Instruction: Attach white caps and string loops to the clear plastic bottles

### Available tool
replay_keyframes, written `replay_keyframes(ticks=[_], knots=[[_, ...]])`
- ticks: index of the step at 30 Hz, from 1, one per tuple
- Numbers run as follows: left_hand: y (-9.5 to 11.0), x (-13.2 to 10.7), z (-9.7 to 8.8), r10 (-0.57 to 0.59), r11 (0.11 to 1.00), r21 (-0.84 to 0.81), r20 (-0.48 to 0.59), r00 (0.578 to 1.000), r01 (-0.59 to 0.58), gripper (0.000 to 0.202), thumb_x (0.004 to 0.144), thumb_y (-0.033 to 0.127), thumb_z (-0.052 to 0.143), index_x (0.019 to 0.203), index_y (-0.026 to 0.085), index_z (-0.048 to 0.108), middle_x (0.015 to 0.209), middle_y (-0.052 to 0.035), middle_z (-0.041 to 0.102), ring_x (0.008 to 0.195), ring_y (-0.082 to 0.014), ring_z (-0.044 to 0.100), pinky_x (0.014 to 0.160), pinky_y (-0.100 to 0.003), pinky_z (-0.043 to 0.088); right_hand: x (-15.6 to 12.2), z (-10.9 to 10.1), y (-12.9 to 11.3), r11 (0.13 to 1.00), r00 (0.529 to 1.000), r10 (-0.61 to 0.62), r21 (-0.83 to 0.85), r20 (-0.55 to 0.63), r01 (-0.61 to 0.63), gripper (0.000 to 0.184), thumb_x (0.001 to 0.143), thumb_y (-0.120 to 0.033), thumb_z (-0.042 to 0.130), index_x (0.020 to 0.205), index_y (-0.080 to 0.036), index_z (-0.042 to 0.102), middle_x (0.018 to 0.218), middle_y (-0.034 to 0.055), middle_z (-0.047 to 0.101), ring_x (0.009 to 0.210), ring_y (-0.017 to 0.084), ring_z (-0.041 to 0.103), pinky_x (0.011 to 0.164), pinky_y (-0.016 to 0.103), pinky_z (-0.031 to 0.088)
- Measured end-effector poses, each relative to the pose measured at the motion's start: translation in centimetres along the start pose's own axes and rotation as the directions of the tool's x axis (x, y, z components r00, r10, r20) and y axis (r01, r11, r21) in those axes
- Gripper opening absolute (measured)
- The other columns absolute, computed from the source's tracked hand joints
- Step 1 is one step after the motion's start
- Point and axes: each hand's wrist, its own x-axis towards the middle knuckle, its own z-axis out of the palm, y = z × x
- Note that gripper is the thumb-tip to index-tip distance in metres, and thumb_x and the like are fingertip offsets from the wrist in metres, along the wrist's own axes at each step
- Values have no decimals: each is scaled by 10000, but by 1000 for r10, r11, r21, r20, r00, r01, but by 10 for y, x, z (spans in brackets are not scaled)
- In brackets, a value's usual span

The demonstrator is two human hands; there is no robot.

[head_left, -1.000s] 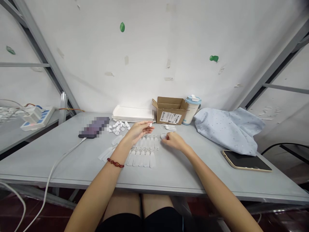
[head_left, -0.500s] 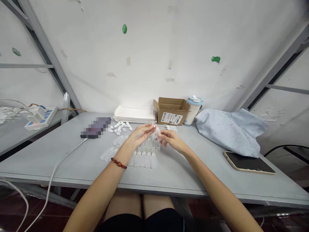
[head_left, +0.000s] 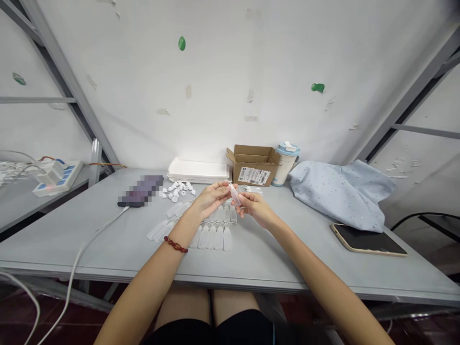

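My left hand [head_left: 211, 197] and my right hand [head_left: 252, 206] meet above the grey table [head_left: 108, 235]. My right hand pinches a small translucent plastic tube [head_left: 235, 196], tilted with its tip toward my left hand. My left fingers are closed at that tip on a tiny white cap, mostly hidden. Below the hands lie rows of translucent tubes [head_left: 212, 235], with a few more [head_left: 161, 227] off to the left. A pile of small white caps [head_left: 178, 189] sits behind my left hand.
At the back stand a stack of white trays [head_left: 198, 170], an open cardboard box [head_left: 253, 165] and a lidded cup [head_left: 286, 162]. A blurred phone [head_left: 141, 190] with a white cable [head_left: 79, 261] lies left. Pale blue cloth [head_left: 341, 191] and another phone [head_left: 368, 239] lie right.
My right hand lifted off the table with a tube and rose to meet my left hand, which held a small white cap. Both hands now work together at the tube's tip.
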Motion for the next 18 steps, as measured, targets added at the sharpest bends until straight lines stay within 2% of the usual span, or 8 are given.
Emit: replay_keyframes(ticks=[6,10,15,18], knots=[[0,1,-2,91,983,156,33,995,-95,264,683,191,741,857,136,551,937,-83,698,865,-145,631,900,-320,415,-1,3,-3,991,997,59,119,-40,-53,319,721,-443,664,792,-140,597,725,25,619,525,75,474,463,212,393],[1,2,-4,108,971,204,89,990,-125,323,677,265,755,900,152,550,970,-84,689,906,-173,614,850,-328,397,-2,3,-3,965,993,105,249,-56,-88,251,734,-355,677,843,-150,580,757,43,654,488,62,452,433,194,366],[1,0,-3,101,962,233,171,980,-140,301,714,299,722,947,152,601,1039,-99,664,911,-178,587,794,-306,392,-1,3,-3,909,982,186,383,-26,-162,120,733,-197,658,804,-131,587,741,60,651,479,50,433,412,170,334],[1,0,-2,100,963,230,176,979,-139,252,730,316,704,907,149,639,986,-85,664,912,-183,577,790,-305,395,0,3,-3,900,981,192,404,-26,-166,91,741,-181,645,784,-129,584,718,54,637,479,48,416,406,164,321]])
